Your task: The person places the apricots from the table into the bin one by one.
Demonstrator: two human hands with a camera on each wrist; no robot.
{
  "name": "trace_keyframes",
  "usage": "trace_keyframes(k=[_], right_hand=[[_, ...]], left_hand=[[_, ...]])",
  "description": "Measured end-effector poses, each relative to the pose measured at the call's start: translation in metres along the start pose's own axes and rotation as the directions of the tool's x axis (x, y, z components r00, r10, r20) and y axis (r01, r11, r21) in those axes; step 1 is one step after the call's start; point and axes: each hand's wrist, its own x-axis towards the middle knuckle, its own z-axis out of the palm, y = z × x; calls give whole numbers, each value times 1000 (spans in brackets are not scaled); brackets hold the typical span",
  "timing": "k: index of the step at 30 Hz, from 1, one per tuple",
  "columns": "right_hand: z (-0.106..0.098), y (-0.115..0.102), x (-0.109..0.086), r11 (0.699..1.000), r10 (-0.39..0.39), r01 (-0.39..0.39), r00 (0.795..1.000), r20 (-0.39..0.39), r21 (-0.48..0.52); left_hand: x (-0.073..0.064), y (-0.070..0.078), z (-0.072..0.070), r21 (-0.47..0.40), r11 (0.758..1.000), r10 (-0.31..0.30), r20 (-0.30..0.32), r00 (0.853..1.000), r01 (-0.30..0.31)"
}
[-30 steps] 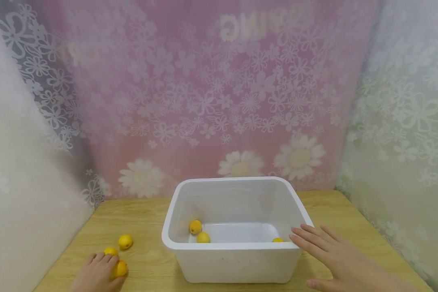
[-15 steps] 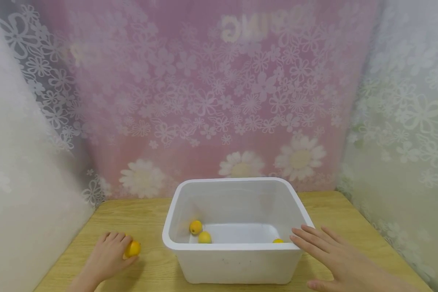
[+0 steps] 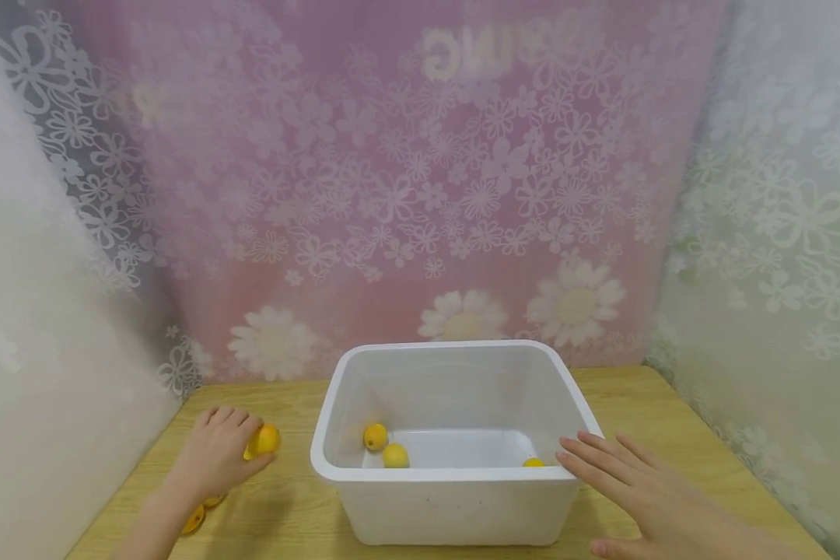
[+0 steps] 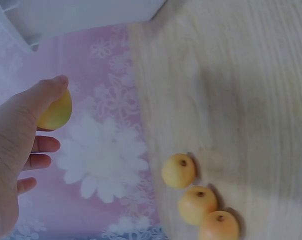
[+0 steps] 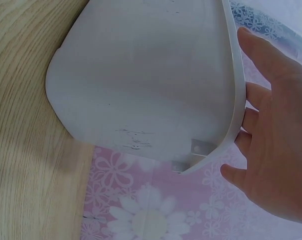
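Observation:
My left hand [image 3: 217, 451] pinches a yellow loquat [image 3: 266, 440] between thumb and fingers, raised over the table left of a white plastic tub [image 3: 455, 505]. In the left wrist view the held loquat [image 4: 58, 112] shows under the thumb, the other fingers loosely bent behind it. At the tub's right front corner, my right hand [image 3: 644, 490] rests on the rim with its fingers extended. The right wrist view has those fingertips [image 5: 247, 120] right at the tub's rim. Inside the tub lie a loquat [image 3: 375, 436] and another loquat [image 3: 395, 456] at left, with one more loquat [image 3: 533, 463] at right, mostly hidden by the front wall.
Three loquats [image 4: 196, 205] lie in a row on the wooden table [image 4: 241, 110]; in the head view my left forearm partly covers them. A pink flowered curtain [image 3: 406, 194] hangs behind the table, with pale sheeting [image 3: 777, 272] on both sides.
My left hand has gripped a loquat and moved up and toward the back right with it, exposing the loquats behind it on the table. My right hand stays at the tub's rim.

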Motion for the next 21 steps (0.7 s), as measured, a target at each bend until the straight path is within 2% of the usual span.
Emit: trace_keyframes(k=[8, 14, 21], right_hand=[[-4, 0, 1, 1000, -20, 20, 1000, 23, -3], [-6, -1, 2, 1000, -21, 21, 999, 45, -3], [-4, -3, 1, 1000, -9, 9, 1000, 11, 7]], left_hand=[[24, 3, -20, 10, 999, 43, -75, 996, -42], [40, 7, -29, 43, 997, 74, -87, 993, -70], [56, 13, -38, 40, 995, 99, -96, 990, -96]])
